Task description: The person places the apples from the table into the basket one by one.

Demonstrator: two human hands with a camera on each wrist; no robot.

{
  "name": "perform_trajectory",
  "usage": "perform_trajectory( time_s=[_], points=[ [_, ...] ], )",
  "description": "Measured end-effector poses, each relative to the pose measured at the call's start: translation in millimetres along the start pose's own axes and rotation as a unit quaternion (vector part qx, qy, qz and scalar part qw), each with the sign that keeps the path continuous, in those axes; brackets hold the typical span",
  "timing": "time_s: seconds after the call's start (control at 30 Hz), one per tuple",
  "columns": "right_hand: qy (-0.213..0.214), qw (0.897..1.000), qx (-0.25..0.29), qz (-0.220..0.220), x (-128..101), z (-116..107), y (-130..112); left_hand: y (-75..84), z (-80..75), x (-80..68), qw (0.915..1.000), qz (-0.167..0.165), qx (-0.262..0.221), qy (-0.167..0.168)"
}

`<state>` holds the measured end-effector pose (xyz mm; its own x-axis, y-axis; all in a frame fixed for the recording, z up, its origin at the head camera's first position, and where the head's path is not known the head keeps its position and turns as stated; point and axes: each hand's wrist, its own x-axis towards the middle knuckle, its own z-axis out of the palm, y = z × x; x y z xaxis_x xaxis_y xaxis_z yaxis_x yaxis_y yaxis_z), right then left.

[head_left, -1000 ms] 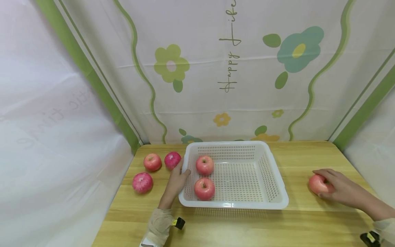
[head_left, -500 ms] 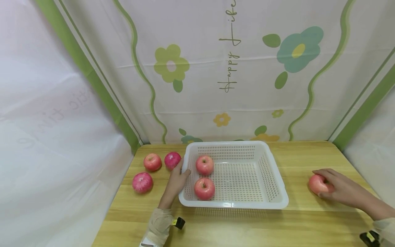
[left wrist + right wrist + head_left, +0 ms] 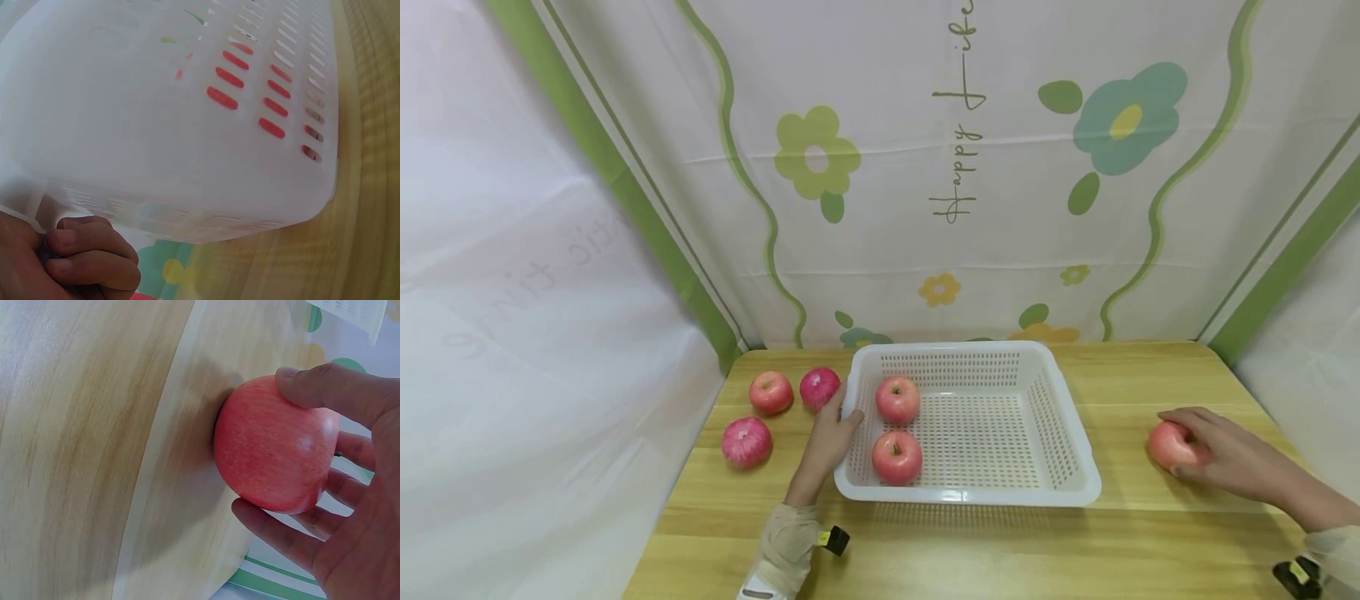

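One round pink-red apple point(image 3: 273, 445), faintly streaked skin.

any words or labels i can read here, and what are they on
"Happy Life", thin script running vertically on the white flower-printed backdrop cloth; its top is cut off by the frame.
Faint mirrored script on the white side cloth: not readable.
Small print on a white paper corner: too small to read.

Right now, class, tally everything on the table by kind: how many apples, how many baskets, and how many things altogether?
Apples: 6, namely three left of the basket, two inside it, and one under the right hand.
Baskets: 1, white.
Total: 7.
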<state>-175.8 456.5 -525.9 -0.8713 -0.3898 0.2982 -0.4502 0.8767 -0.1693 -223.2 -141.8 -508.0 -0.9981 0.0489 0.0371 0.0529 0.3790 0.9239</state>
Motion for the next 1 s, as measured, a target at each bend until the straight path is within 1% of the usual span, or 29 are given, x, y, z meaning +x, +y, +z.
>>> perform_trajectory(
  time_s=[0.17,0.33,0.4,0.57,0.67,0.87,1.0],
  points=[
    [0.0,1.0,-0.002,0.0,2.4,-2.1,-1.1,-0.6,0.1,0.8,1.0,-0.003,-0.001,0.001],
    [0.001,1.0,-0.002,0.003,4.5,-2.9,-1.6,-0.6,0.0,2.0,1.0,0.001,0.004,0.003],
    [-0.001,1.0,0.0,0.007,5.2,-3.2,-2.2,-0.6,-0.2,2.4,0.9999,0.005,0.008,0.003],
    [-0.011,1.0,0.005,0.017,7.3,-4.5,-4.5,0.5,0.1,2.1,0.9999,0.001,0.009,0.004],
    [-0.014,1.0,0.008,0.015,9.2,-6.0,-5.4,0.7,0.3,1.5,1.0,-0.003,0.007,0.005],
    [-0.009,1.0,0.009,0.006,13.4,-9.1,-6.4,-2.0,-0.1,1.2,1.0,0.002,0.001,0.001],
    [-0.009,1.0,0.009,0.008,15.8,-11.0,-7.4,-1.7,-0.1,0.5,1.0,0.004,0.001,0.002]
  ],
)
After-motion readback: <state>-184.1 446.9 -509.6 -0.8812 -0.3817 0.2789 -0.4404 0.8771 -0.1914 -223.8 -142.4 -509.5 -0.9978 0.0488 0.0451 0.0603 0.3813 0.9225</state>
